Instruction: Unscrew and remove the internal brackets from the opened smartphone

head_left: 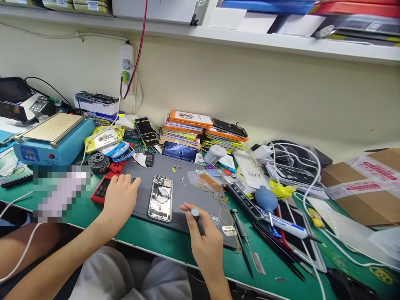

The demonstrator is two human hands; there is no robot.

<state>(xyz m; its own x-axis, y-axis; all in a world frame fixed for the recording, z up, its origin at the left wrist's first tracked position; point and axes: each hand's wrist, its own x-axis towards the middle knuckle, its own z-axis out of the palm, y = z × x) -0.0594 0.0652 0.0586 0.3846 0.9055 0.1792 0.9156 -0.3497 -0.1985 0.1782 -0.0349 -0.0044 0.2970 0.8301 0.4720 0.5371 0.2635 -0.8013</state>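
Note:
An opened smartphone point(160, 199), its inner parts showing, lies on the grey work mat point(187, 166) between my hands. My right hand point(204, 241) is closed around a screwdriver point(195, 213); its round cap points up at me, and its tip is hidden. To the left of the phone, my left hand point(120, 202) has its fingers bent and close together, beside a red box with a dark panel point(101, 190). A small dark thing shows at its fingertips, too small to name.
Phone boxes point(187, 118) are stacked by the wall. A blue heating machine point(53, 137) stands left. On the right lie a blue air blower point(266, 198), tweezers point(278, 250), a pen-like tool point(243, 201) and cables. A cardboard box point(365, 187) sits far right. Another person's arm point(28, 246) shows at left.

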